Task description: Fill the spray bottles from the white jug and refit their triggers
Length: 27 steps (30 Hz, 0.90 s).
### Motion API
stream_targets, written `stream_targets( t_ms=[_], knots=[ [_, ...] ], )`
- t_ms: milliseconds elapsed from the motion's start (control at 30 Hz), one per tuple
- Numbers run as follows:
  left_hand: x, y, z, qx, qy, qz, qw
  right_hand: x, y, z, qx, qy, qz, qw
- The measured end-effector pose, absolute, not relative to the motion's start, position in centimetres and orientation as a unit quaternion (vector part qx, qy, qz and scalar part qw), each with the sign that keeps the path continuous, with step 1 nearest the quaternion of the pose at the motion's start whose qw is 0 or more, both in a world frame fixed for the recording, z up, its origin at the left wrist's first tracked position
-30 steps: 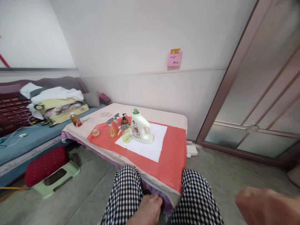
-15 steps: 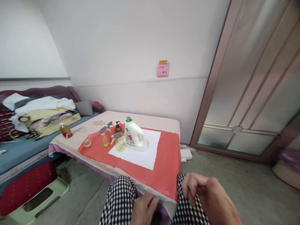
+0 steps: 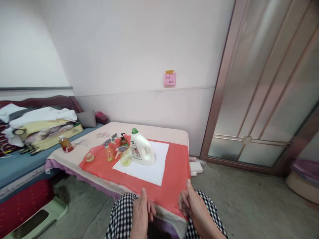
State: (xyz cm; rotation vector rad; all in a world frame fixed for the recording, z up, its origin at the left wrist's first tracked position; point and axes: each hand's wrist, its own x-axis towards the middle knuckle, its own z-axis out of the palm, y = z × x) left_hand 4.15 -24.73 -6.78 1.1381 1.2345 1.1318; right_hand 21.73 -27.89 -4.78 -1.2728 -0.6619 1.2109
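Note:
My left hand [image 3: 143, 209] is over my left knee at the table's near edge, holding nothing. Its thumb points up, away from the loosely curled fingers. Near the red cloth's [image 3: 175, 172] right corner, my right hand [image 3: 191, 201] takes the same pose, also empty. Beyond both hands, a white detergent jug [image 3: 142, 151] with a green cap stands upright on a white sheet [image 3: 152, 172]. Left of the jug are a spray bottle with yellowish liquid [image 3: 126, 158], another clear spray bottle [image 3: 109, 152] and a dark pump bottle [image 3: 123, 141].
A small round tan object [image 3: 89, 157] sits at the cloth's left end. A bottle of amber liquid [image 3: 66, 144] stands farther left. A red-topped stool [image 3: 26, 202] is at lower left, beside a bed piled with clothes [image 3: 47, 114]. A glazed door [image 3: 249, 99] fills the right.
Both hands have turned thumbs-up. The right hand has moved left, the left hand slightly left and up. The view has shifted a little; the bottles remain in place on the table.

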Motion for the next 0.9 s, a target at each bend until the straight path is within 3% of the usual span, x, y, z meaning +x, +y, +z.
stream_targets(
  t_ms=[900],
  knots=[
    [2.4,-22.2,-9.6,0.482,0.564,0.467,0.481,22.5,-26.9,-6.8,-0.561,-0.320,0.526,0.554]
  ],
)
